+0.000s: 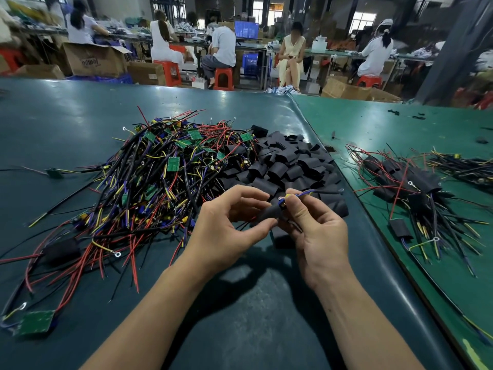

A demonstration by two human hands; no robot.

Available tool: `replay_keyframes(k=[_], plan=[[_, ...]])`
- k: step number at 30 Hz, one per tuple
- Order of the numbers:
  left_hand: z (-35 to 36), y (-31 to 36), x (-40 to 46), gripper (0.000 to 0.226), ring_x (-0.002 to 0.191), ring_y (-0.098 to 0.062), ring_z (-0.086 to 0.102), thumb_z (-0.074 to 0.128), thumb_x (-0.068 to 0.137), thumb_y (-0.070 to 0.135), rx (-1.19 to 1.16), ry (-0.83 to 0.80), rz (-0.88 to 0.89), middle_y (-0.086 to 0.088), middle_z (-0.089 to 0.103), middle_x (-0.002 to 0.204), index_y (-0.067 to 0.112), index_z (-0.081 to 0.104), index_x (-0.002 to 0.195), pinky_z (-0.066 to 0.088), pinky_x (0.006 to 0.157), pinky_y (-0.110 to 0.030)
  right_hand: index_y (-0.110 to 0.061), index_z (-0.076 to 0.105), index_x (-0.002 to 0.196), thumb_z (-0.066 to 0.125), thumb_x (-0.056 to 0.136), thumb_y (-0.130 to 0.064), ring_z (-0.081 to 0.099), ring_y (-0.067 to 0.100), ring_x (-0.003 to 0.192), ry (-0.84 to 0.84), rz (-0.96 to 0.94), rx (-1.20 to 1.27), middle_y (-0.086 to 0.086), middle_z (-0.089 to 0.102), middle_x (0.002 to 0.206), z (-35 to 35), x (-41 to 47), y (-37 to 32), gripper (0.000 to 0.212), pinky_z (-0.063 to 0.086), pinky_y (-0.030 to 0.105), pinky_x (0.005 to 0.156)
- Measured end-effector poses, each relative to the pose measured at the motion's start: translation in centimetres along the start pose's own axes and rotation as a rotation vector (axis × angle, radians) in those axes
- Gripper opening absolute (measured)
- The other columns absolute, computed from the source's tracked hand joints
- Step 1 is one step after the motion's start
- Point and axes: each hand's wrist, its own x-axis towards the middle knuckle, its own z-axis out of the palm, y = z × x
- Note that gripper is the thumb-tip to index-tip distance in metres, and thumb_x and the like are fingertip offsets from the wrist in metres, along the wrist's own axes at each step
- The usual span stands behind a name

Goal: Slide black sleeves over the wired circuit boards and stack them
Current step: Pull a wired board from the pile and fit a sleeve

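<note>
Sleeving a light wired board near the bench's front edge.
Left hand point(226, 225) pinched the soft black sleeve point(269, 213); right hand point(317, 231) apparently gripped the board's wires point(312, 193).

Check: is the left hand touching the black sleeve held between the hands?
Touching. The head view shows the left hand with its thumb tip pressed on the sleeve, while the right hand pinches the wired end.

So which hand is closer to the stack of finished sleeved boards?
Right. The right hand is beside the dark mat's edge, nearer the finished stack on the green table. The left hand is farther away, by the unsleeved boards pile.
</note>
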Motion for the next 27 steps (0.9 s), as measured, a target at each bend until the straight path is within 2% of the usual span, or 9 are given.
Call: replay_keyframes(k=[6,9,12,17,20,23,27], plan=[[0.55,-0.31,0.05,0.023,0.087,-0.013,0.073,0.082,0.075,0.004,-0.003,0.069,-0.016,0.0,0.075,0.093,0.01,0.071,0.095,0.059,0.084,-0.032,-0.014,0.077,0.083,0.079,0.061,-0.025,0.072,0.019,0.066,-0.029,-0.027,-0.025,0.006,0.075,0.081,0.16,-0.37,-0.06,0.025,0.058,0.027,0.061],[0.47,-0.3,0.14,0.023,0.092,-0.011,0.071,0.081,0.075,0.0,0.013,0.093,0.033,0.0,0.073,0.101,0.007,0.071,0.094,0.057,0.084,-0.027,-0.013,0.077,0.083,0.076,0.065,-0.02,0.073,0.019,0.07,-0.077,0.016,-0.024,0.007,0.076,0.084,0.32,-0.44,-0.09,0.02,0.058,0.027,0.063],[0.39,-0.26,0.1,0.023,0.095,-0.014,0.071,0.079,0.076,-0.002,0.015,0.074,0.074,-0.002,0.072,0.104,0.003,0.071,0.096,0.057,0.085,-0.029,-0.01,0.077,0.087,0.074,0.067,-0.018,0.072,0.019,0.071,-0.092,0.063,-0.01,0.01,0.076,0.084,0.48,-0.51,-0.02,0.021,0.057,0.025,0.062],[-0.01,0.04,0.26,0.024,0.094,-0.011,0.071,0.08,0.075,0.0,0.029,0.112,0.102,-0.001,0.073,0.105,0.004,0.072,0.097,0.056,0.082,-0.024,-0.017,0.079,0.098,0.061,0.083,-0.042,0.072,0.021,0.08,-0.129,0.135,-0.085,0.013,0.076,0.099,0.51,-0.77,-0.34,0.034,0.056,0.028,0.063],[-0.09,0.29,0.11,0.024,0.098,-0.012,0.071,0.08,0.076,0.002,0.084,0.072,0.191,-0.003,0.073,0.106,0.002,0.072,0.098,0.057,0.084,-0.027,-0.019,0.08,0.098,0.063,0.083,-0.033,0.07,0.014,0.072,-0.151,0.155,-0.091,0.007,0.076,0.093,0.53,-0.87,-0.38,0.026,0.053,0.025,0.057],[0.12,0.3,0.01,0.024,0.1,-0.013,0.07,0.081,0.076,0.001,0.112,0.048,0.209,-0.005,0.073,0.108,0.0,0.072,0.099,0.058,0.086,-0.035,-0.018,0.08,0.097,0.071,0.075,-0.024,0.067,0.011,0.067,-0.196,0.28,0.037,0.002,0.075,0.091,0.32,-0.87,-0.62,0.025,0.052,0.022,0.054],[0.28,0.38,-0.09,0.023,0.099,-0.009,0.07,0.082,0.075,0.003,0.191,0.045,0.254,-0.002,0.073,0.108,0.002,0.074,0.097,0.057,0.086,-0.033,-0.017,0.078,0.104,0.074,0.068,-0.024,0.062,0.023,0.093,-0.196,0.409,0.109,0.006,0.073,0.104,-0.25,-0.59,-0.74,0.037,0.053,0.022,0.056]])
